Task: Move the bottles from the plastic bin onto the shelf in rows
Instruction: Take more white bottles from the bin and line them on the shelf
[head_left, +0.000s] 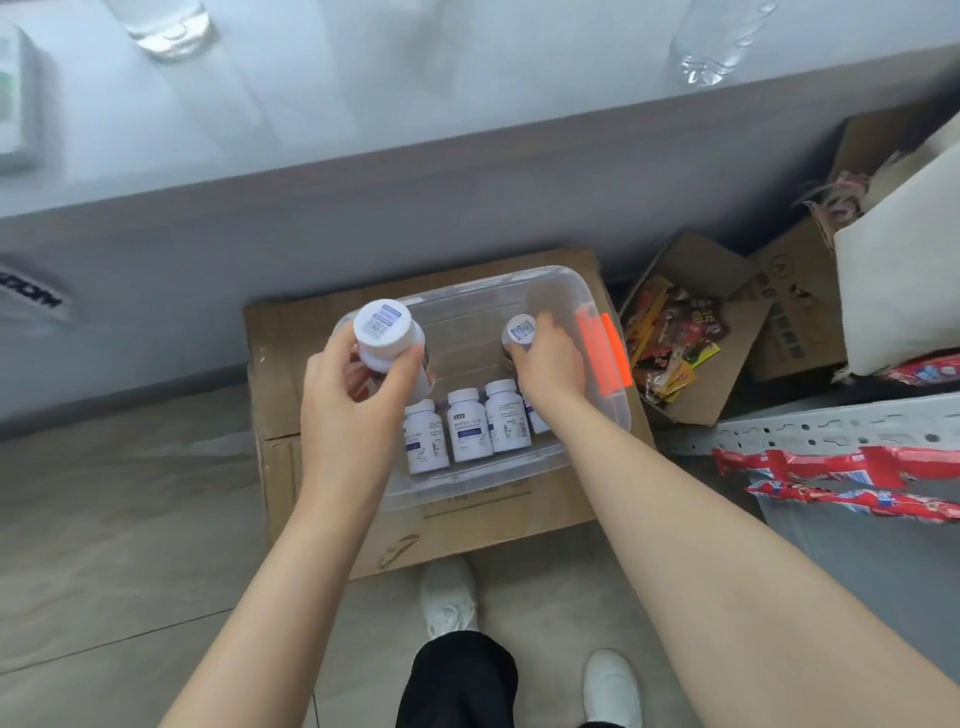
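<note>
step: lifting bottles from the plastic bin (550, 291) | left hand (358, 384) grips a bottle (387, 338) | right hand (550, 358) clasps another bottle (519, 335) | next: you carry both up, stand them in a row

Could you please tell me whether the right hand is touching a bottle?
Touching: the head view shows the right hand gripping a white-capped bottle just below its cap.

stockroom: cardboard boxes (769, 322), snack packets (675, 343), metal shelving (831, 426).
</note>
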